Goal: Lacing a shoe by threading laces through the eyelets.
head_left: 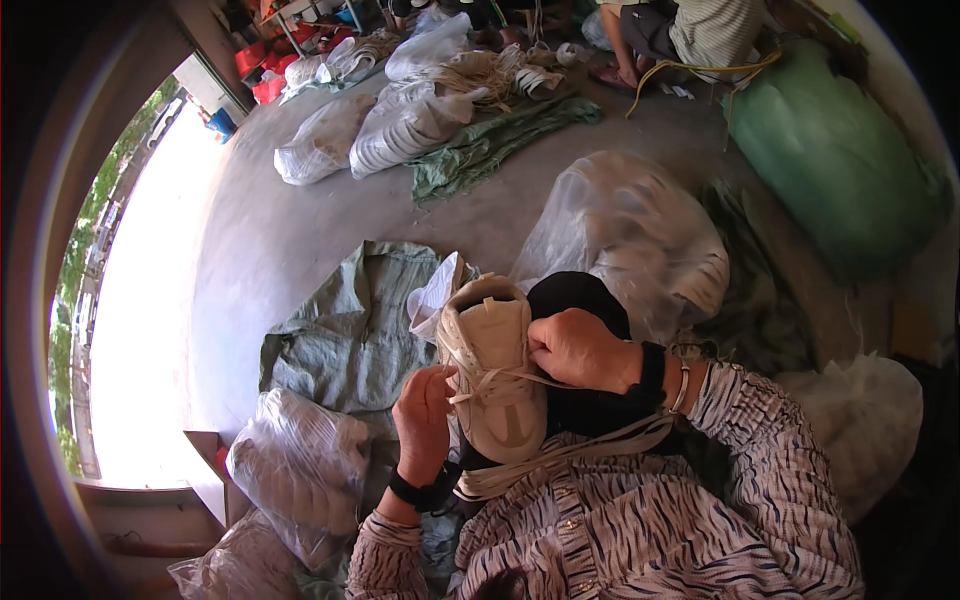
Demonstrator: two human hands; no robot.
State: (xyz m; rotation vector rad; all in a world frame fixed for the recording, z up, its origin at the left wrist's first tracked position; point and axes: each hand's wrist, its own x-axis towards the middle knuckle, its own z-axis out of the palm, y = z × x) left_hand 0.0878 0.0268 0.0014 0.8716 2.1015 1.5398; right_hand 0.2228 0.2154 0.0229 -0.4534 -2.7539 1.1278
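Cream shoe on your lap, between your hands.
Your left hand pinches its white lace; your right hand closes on the upper. Clear plastic bags of laces lie left.

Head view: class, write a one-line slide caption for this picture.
Both hands, left and right, thread a pale lace through a cream shoe among plastic bags.

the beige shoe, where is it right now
In the head view the beige shoe sits at centre, on the person's lap, between the left hand and the right hand, both at its laces.
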